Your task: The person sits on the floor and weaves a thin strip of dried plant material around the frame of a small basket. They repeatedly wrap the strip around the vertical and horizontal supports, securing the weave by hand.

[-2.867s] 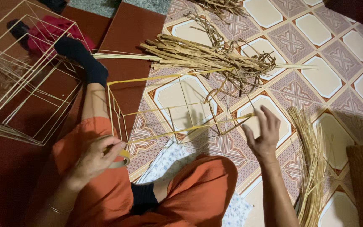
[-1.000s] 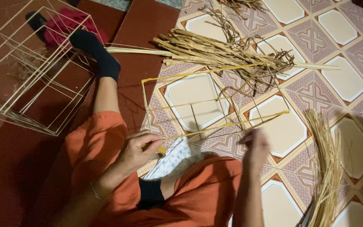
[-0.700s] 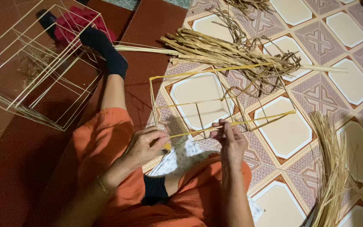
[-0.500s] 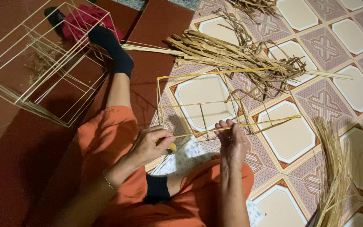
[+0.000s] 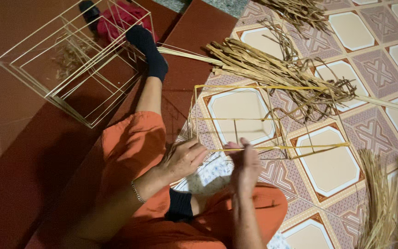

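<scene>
**Both hands on a thin stick frame, low centre of the frame**

No packages, labels or signs show. The left hand (image 5: 184,159) and the right hand (image 5: 244,163) sit just beside each other at lower centre, fingers closed narrowly on one pale yellow stick of a stick frame (image 5: 272,122). That frame is a box-like outline of thin straight sticks, standing on the patterned tile floor (image 5: 332,170) at centre, its held bar running right toward the middle right. Above it lies a bundle of dried leaf strips (image 5: 272,69), brown and curling at its right end. A second sheaf of strips (image 5: 383,203) lies at lower right. At upper left, finished stick frames (image 5: 74,64) rest on the red floor, beside a black-socked foot (image 5: 150,53). Orange trousers (image 5: 134,147) cover the legs.
</scene>
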